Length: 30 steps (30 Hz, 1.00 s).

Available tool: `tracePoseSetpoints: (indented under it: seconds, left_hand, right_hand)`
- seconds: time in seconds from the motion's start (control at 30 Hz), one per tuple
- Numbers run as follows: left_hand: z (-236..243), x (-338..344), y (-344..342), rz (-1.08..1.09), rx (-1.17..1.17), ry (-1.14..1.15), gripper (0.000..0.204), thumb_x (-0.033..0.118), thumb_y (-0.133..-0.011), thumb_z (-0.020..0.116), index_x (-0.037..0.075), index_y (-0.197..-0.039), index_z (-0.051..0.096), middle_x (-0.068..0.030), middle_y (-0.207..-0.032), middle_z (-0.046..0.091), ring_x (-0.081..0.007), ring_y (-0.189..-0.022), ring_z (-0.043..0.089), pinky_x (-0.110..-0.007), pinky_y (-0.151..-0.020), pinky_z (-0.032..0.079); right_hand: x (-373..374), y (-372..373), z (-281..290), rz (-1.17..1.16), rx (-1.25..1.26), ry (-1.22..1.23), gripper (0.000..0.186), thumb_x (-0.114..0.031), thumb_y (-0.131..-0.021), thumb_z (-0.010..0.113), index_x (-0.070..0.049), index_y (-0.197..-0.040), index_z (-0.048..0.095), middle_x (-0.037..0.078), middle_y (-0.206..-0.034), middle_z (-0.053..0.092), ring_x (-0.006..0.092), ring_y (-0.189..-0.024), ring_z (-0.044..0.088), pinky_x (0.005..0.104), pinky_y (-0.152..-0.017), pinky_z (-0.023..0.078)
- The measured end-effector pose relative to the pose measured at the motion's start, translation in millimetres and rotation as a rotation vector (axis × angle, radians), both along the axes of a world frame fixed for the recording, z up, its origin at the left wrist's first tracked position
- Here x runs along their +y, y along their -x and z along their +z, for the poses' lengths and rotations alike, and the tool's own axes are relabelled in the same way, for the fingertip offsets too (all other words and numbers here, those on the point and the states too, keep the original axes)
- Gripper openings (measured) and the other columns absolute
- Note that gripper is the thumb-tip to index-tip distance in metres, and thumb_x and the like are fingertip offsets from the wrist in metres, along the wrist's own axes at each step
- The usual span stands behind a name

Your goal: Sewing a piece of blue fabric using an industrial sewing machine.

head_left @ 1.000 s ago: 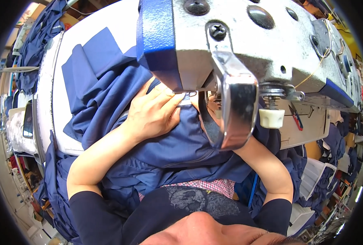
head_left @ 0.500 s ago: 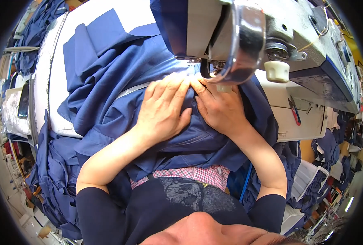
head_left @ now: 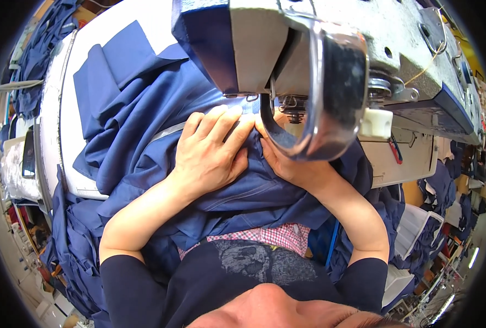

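A chrome guard on the white and blue sewing machine overhangs navy fabric spread on the white work surface. My left hand lies palm-down on the fabric, fingers extended toward the presser area, with a pale strip beside it. My right hand rests on the fabric just right of the left, its fingers reaching forward beside it, partly hidden by the guard. The cloth falls over the front edge toward my body.
Red-handled scissors lie right of the machine. Navy garments heap at the far left and lower left. A dark phone-like object sits by the left edge. A white plastic crate holds position at lower right among more fabric.
Compared with one second ago, the machine head appears higher in the view and more of my right hand shows. My left fingers have come back slightly from under the head and spread a little.
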<state>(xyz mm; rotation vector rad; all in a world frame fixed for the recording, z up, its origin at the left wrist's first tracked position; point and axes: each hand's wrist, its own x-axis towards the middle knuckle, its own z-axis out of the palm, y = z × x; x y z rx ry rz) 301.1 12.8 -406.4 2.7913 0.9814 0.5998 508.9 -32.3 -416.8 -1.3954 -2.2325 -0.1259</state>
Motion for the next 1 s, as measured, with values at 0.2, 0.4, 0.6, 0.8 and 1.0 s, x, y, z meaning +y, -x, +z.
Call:
tracePoseSetpoints:
  seconds: [0.2,0.4,0.6,0.8,1.0]
  left_hand:
    - [2,0,-2,-0.032,-0.001,-0.034,0.055,0.019,-0.071,0.072,0.004,-0.124,0.066,-0.0089,-0.124,0.061,-0.0257,-0.120,0.056,-0.041,-0.097,0.041]
    - [1,3,-1,-0.045,-0.016,-0.037,0.054,0.019,-0.072,0.072,0.001,-0.122,0.065,-0.0086,-0.124,0.061,-0.0236,-0.117,0.058,-0.040,-0.093,0.041]
    - [4,6,-1,-0.051,-0.025,-0.003,0.057,0.018,-0.072,0.071,0.001,-0.126,0.063,-0.0099,-0.123,0.061,-0.0248,-0.115,0.058,-0.040,-0.094,0.042]
    - [4,11,-2,-0.073,-0.030,0.018,0.059,0.018,-0.071,0.072,0.001,-0.126,0.063,-0.0115,-0.121,0.061,-0.0268,-0.111,0.059,-0.041,-0.097,0.043]
    - [1,16,0,-0.086,-0.068,0.020,0.058,0.018,-0.071,0.073,0.001,-0.126,0.064,-0.0108,-0.121,0.061,-0.0273,-0.107,0.059,-0.042,-0.097,0.044]
  right_hand:
    - [-1,-5,2,0.082,0.044,0.053,0.022,-0.019,-0.084,0.070,-0.006,-0.101,0.071,0.009,-0.109,0.064,0.0262,-0.115,0.057,0.0413,-0.096,0.042]
    - [0,-5,0,0.057,0.046,0.146,0.029,-0.022,-0.082,0.072,-0.013,-0.109,0.072,0.007,-0.113,0.066,0.0274,-0.119,0.057,0.0435,-0.104,0.040]
    - [2,-6,5,0.069,0.102,0.155,0.030,-0.022,-0.081,0.073,-0.011,-0.109,0.072,0.009,-0.114,0.065,0.0283,-0.119,0.057,0.0441,-0.103,0.042]
    - [10,-14,10,0.001,0.194,0.101,0.030,-0.022,-0.078,0.074,-0.008,-0.104,0.071,0.009,-0.113,0.064,0.0277,-0.119,0.056,0.0441,-0.104,0.041]
    - [13,-17,1,-0.016,0.207,0.095,0.030,-0.022,-0.075,0.075,-0.005,-0.099,0.071,0.009,-0.113,0.062,0.0271,-0.118,0.055,0.0440,-0.105,0.041]
